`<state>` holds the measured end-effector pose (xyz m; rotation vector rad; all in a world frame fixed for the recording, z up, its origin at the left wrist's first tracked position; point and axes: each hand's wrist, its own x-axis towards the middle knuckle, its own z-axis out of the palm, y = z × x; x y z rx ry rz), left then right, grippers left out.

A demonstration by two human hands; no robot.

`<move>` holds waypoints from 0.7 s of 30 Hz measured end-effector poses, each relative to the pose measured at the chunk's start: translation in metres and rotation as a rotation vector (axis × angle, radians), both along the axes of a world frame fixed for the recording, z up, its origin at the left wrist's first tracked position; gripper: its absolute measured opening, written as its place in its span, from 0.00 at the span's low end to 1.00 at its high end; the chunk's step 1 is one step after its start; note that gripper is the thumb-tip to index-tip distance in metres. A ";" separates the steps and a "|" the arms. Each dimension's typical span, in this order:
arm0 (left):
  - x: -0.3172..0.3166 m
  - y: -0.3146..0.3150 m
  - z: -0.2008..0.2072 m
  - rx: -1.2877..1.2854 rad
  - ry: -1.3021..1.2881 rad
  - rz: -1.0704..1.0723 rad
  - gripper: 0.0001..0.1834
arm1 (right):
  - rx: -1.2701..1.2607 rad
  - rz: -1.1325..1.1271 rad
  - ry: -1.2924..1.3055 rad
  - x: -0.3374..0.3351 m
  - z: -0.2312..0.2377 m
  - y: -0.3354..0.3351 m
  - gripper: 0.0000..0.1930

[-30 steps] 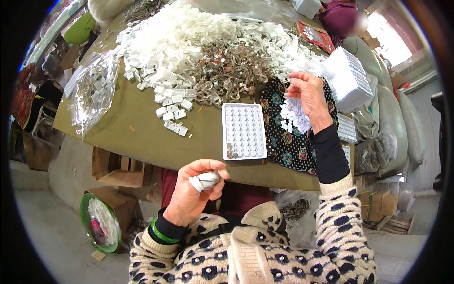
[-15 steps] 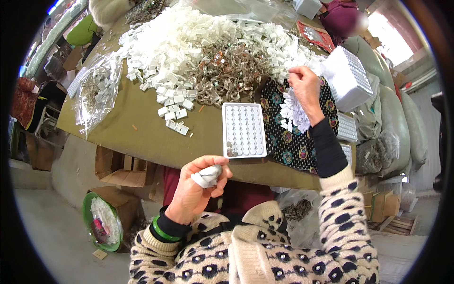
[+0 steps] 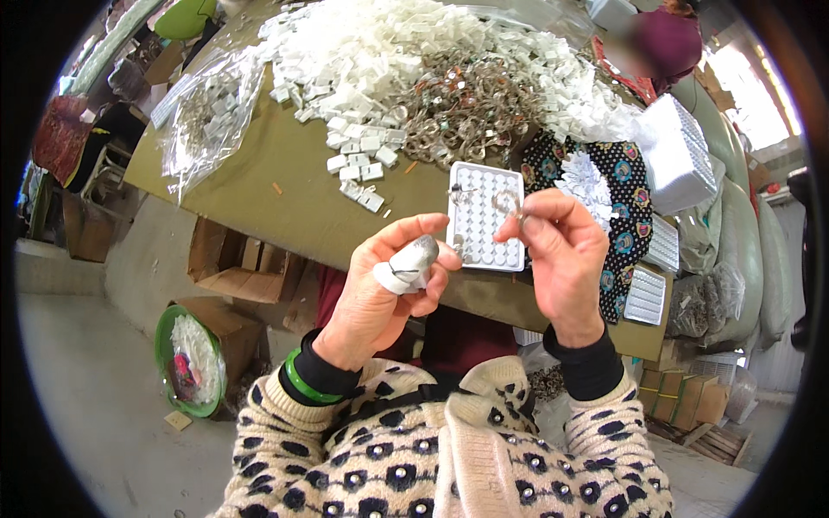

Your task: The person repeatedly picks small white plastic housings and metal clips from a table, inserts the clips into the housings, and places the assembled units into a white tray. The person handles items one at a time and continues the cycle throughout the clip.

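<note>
Fingertips of the right hand [image 3: 563, 255] pinch a small greyish piece [image 3: 504, 201], blurred, long axis unreadable, poking out up and left of them, seen against the white tray [image 3: 490, 246]. That tray runs lengthwise away from the body, beyond both hands. And over on the left, the left hand [image 3: 358, 293] curls about a white-and-grey wrap [image 3: 408, 266]: held or worn, I can't tell.

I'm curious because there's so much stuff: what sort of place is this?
Probably a workshop: a big heap of white pieces covers much of the table, a white tray shows neat rows, and bulging sacks stand nearby.
</note>
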<state>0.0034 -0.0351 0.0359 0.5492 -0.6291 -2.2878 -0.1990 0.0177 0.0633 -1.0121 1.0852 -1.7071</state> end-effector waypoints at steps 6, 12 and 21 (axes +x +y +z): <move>0.014 0.001 -0.004 0.038 0.050 0.035 0.13 | 0.000 0.137 0.084 0.023 -0.015 0.024 0.05; 0.025 0.001 0.000 -0.158 -0.130 -0.003 0.11 | 0.007 0.079 0.270 0.026 -0.006 0.021 0.13; 0.017 -0.001 -0.005 -1.227 -0.457 0.335 0.14 | 0.303 0.173 0.432 0.043 0.003 0.021 0.08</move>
